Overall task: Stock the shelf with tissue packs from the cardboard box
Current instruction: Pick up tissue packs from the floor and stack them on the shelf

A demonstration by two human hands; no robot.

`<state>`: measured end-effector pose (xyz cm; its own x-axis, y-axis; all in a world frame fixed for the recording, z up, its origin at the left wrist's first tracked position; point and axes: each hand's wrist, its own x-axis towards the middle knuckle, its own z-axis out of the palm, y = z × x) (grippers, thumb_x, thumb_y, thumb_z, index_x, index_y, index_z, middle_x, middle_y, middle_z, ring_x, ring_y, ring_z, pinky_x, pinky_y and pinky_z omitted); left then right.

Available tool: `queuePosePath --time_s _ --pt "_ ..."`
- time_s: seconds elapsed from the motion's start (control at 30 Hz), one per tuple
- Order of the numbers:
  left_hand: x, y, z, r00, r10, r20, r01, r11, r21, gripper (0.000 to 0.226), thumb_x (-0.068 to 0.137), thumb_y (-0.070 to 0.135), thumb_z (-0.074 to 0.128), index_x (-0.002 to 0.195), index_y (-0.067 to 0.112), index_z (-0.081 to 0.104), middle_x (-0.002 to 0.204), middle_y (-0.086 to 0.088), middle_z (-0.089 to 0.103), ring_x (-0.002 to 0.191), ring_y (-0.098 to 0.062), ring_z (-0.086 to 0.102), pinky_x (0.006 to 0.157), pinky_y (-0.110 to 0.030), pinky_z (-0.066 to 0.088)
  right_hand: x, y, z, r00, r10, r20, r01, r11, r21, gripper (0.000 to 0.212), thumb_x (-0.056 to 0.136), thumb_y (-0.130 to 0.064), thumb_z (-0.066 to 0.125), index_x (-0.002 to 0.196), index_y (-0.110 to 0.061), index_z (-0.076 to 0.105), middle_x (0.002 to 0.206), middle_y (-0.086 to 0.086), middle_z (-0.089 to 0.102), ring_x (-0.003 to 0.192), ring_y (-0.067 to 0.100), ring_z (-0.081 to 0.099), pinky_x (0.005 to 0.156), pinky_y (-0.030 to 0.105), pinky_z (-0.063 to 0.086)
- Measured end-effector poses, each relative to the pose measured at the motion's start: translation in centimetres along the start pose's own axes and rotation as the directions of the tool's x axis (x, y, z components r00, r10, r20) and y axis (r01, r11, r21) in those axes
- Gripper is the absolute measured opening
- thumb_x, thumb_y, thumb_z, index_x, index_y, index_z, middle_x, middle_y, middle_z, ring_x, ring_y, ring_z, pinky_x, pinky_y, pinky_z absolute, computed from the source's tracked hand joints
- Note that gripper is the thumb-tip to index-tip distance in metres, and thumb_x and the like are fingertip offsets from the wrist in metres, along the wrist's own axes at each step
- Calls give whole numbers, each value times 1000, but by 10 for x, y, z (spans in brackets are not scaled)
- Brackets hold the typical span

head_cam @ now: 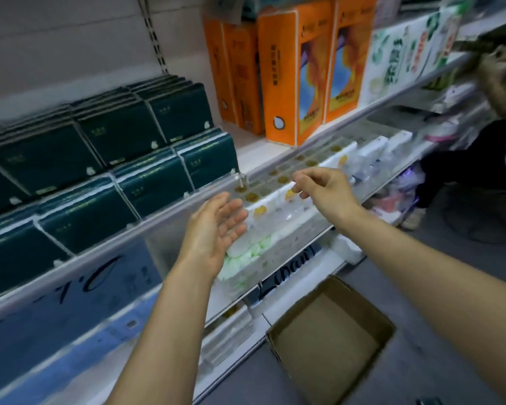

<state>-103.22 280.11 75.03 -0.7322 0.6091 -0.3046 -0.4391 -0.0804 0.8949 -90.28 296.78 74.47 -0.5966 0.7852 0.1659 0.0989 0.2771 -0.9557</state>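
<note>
Tissue packs (105, 168) filled the shelf (164, 213) to its front edge; the cardboard box (330, 337) sat below, contents unseen. Left hand (216, 229) spread empty, right hand (322, 185) loosely curled, holding nothing.

A shop aisle: tiered white metal shelves (275, 168) carry rows of dark green tissue packs (123, 133) and tall orange tissue cartons (284, 77).

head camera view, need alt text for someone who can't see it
A person's left hand and right hand, both empty with loose fingers, reach toward a store shelf of dark green tissue packs. Orange packs stand further along the shelf, and a cardboard box sits open on the floor below, showing nothing inside.
</note>
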Motion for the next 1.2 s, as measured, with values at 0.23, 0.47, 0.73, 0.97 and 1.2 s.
queuePosePath --time_s 0.23,0.47,0.73,0.97,1.2 --pt "-17 -84 42 958 -259 127 247 964 100 21 98 22 61 117 14 64 103 -5 73 90 -20 71 72 -32 55 -85 71 -77 951 267 -157 -275 961 -33 16 98 -13 57 98 -3 69 75 5 66 47 -4 55 47 8 40" --pt "-34 -176 108 866 -419 273 325 887 328 12 101 24 55 106 18 64 95 -2 72 85 -18 69 77 -31 56 -170 135 -170 800 483 -355 -520 854 -12 16 97 -10 57 102 -1 69 83 13 67 61 13 57 48 12 44" --pt "-55 -294 177 733 -619 282 425 741 520 20 102 24 54 119 17 63 97 -3 73 87 -19 70 74 -32 55 -272 236 -268 409 702 -583 -631 679 375 14 98 -13 53 104 -10 66 78 5 65 60 15 56 54 24 41" --pt "-67 -399 250 664 -707 241 448 636 628 12 103 20 53 102 17 64 92 -5 70 80 -20 68 79 -35 55 -335 329 -341 142 809 -571 -652 510 561 11 95 -13 58 88 -12 66 76 11 64 59 18 54 55 25 40" --pt "-75 -530 305 554 -818 155 438 444 782 19 101 15 54 84 13 62 78 -8 60 65 -17 56 59 -28 43 -385 449 -367 50 888 -456 -798 310 516 16 94 -4 54 88 5 67 75 17 61 62 22 51 54 25 41"
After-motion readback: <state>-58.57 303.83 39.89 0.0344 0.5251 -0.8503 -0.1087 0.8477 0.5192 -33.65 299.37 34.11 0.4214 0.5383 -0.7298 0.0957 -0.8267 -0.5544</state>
